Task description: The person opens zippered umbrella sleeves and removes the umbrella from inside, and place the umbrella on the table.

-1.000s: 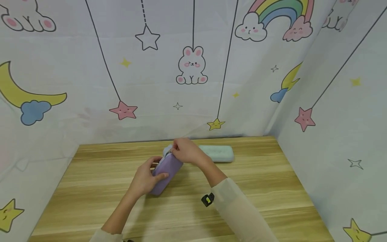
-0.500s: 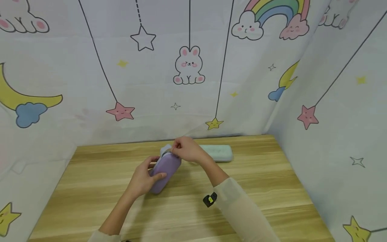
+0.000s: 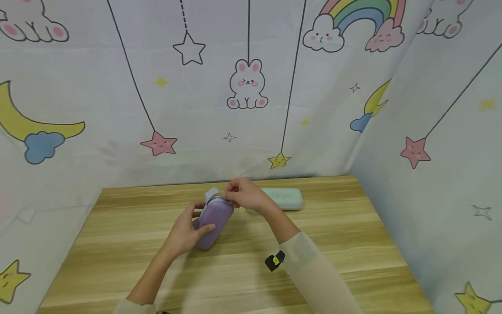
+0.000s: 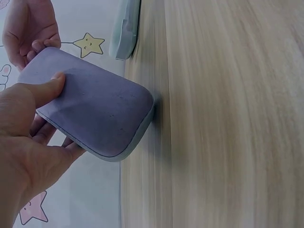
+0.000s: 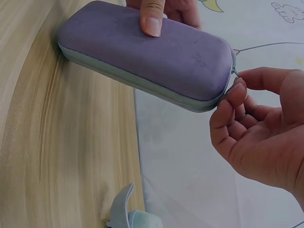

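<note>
My left hand [image 3: 184, 231] grips the zippered purple case [image 3: 215, 217], tilted, short of the table's [image 3: 333, 253] far edge.
My right hand [image 3: 247, 195] pinches its zip pull [image 5: 233, 71]; visible seams [image 5: 137, 75] look closed, what remains I can't tell. Beyond, a mint case [image 3: 286, 199] near that edge.

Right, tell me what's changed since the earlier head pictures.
The right-hand grip has shifted slightly rightward along the zipped end of the purple case, exposing more of that end, which has swung slightly left. Nothing was let go: the left-hand grip still holds the purple case, and the mint case stays put.
</note>
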{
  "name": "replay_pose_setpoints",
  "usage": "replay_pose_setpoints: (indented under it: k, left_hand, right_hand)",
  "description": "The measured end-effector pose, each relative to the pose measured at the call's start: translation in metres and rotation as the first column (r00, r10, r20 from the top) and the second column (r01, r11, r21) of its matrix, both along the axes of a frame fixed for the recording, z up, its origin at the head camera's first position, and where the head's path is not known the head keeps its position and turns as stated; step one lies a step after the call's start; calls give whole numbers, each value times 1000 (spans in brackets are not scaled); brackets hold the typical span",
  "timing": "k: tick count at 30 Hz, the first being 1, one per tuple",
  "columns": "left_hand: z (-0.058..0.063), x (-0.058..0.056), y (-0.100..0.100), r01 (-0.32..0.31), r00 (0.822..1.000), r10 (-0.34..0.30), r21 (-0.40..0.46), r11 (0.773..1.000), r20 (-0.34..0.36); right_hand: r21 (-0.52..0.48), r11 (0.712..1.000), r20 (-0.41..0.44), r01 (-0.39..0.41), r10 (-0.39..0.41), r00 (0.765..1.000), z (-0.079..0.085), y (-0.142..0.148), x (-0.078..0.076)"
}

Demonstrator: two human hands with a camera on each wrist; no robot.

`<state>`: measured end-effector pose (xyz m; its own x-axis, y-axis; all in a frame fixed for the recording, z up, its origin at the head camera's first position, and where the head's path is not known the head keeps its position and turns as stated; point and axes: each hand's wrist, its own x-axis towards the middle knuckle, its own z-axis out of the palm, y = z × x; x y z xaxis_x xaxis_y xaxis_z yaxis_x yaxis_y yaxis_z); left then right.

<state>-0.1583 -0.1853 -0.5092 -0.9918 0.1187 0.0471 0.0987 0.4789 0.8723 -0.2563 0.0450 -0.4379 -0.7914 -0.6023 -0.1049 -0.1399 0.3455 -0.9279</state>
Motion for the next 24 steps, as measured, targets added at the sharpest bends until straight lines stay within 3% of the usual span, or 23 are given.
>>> replay_pose_setpoints:
  k: [10, 24]
  left_hand:
    - [0, 3, 0, -7, 1000, 7, 11, 1000, 13]
    - [-2, 2, -4, 6, 999, -8, 68, 998, 31]
  right_hand:
    - [-104, 994, 108, -12, 23, 994, -5, 3, 2]
    - [-240, 969, 253, 53, 10, 967, -18, 6, 0]
